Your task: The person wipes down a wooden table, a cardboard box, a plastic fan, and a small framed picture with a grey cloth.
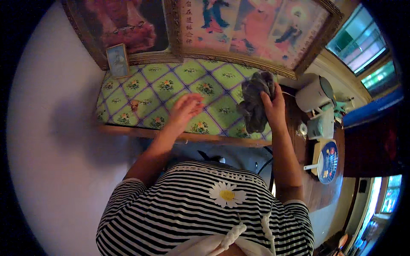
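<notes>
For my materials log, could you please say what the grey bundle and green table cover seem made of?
Grey bundle: soft, matte fabric, perhaps plush, judging by its loose folds. Green table cover: printed plastic sheet or fabric, lying flat; finish unclear.

My bare left hand (185, 112) looks slightly blurred in dim light. The wood-framed glass window (358, 40) glares upper right; a soft shadow (81, 115) lies mid-left.

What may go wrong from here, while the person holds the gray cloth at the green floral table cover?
The bunched gray cloth in the right hand appears close to the large ornate picture frame; a wide sweep might bump it. The small framed picture stands on the green floral table cover and could tip over if knocked.
</notes>
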Motion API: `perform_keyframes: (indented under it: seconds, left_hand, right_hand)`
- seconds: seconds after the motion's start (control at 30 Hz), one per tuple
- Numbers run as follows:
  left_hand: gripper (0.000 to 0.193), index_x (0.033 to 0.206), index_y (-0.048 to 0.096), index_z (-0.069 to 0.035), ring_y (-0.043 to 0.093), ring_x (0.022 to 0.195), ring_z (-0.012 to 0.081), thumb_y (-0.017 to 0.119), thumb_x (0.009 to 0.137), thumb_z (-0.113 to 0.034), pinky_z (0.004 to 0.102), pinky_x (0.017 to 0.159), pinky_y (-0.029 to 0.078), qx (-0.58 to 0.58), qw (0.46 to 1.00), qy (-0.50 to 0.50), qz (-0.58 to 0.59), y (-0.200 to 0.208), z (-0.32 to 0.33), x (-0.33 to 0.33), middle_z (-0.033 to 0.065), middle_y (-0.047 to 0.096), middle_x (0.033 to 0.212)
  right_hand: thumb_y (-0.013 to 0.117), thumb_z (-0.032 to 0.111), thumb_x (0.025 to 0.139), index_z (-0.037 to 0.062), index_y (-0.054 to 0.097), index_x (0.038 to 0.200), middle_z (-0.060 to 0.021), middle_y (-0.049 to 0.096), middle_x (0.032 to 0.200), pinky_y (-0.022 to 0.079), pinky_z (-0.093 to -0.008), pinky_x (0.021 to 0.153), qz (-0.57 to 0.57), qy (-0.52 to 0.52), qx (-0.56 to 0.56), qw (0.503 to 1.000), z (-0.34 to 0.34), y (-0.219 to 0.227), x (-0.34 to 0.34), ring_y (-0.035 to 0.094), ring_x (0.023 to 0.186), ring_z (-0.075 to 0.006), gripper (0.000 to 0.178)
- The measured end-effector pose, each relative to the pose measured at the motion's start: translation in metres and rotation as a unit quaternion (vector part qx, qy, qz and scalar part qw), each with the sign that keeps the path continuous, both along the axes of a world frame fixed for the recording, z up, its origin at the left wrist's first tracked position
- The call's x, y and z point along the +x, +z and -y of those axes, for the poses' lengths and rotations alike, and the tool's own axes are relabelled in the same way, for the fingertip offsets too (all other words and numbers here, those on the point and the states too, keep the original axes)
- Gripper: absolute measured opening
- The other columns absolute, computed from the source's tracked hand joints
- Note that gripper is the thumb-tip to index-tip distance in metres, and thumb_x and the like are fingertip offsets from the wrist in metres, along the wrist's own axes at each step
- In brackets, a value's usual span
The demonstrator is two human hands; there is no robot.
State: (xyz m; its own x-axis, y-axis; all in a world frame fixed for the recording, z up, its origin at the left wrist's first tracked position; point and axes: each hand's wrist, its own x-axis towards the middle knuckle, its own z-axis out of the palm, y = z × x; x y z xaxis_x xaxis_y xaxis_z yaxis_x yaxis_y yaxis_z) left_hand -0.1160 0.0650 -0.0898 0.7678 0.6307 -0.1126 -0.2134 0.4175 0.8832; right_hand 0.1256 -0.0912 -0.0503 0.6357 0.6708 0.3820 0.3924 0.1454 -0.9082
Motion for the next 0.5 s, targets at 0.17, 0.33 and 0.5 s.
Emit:
perform_keyframes:
  seconds: [0.17, 0.33, 0.5]
  left_hand:
    - [0.025, 0.108, 0.051, -0.007, 0.054, 0.093, 0.0160, 0.052, 0.087, -0.020, 0.0273, 0.076, 0.044, 0.034, 0.974, 0.222, -0.039, 0.007, -0.037, -0.063, 0.0059, 0.055, 0.104]
    - [0.030, 0.110, 0.051, -0.006, 0.053, 0.097, 0.0180, 0.055, 0.085, -0.022, 0.0290, 0.076, 0.044, 0.118, 0.928, 0.335, -0.114, -0.031, -0.111, -0.129, 0.0084, 0.052, 0.110]
    - [0.050, 0.122, 0.043, -0.003, 0.047, 0.108, 0.0279, 0.061, 0.081, -0.026, 0.0367, 0.083, 0.042, 0.353, 0.786, 0.398, -0.313, -0.035, -0.220, -0.162, 0.0151, 0.044, 0.122]
  right_hand:
    - [0.060, 0.019, 0.077, 0.0003, 0.040, 0.121, -0.0214, 0.056, 0.105, 0.043, -0.0351, 0.083, 0.107, -0.007, -0.109, 0.988, -0.065, -0.022, 0.028, 0.056, 0.097, -0.0315, 0.052]
    - [0.061, 0.020, 0.078, 0.0019, 0.041, 0.122, -0.0228, 0.054, 0.108, 0.042, -0.0357, 0.084, 0.182, 0.054, -0.192, 0.963, -0.096, -0.036, 0.033, 0.053, 0.102, -0.0332, 0.052]
    - [0.064, 0.028, 0.074, 0.0071, 0.034, 0.128, -0.0219, 0.053, 0.106, 0.044, -0.0421, 0.079, 0.281, -0.032, -0.229, 0.932, -0.101, -0.047, 0.028, 0.053, 0.094, -0.0374, 0.065]
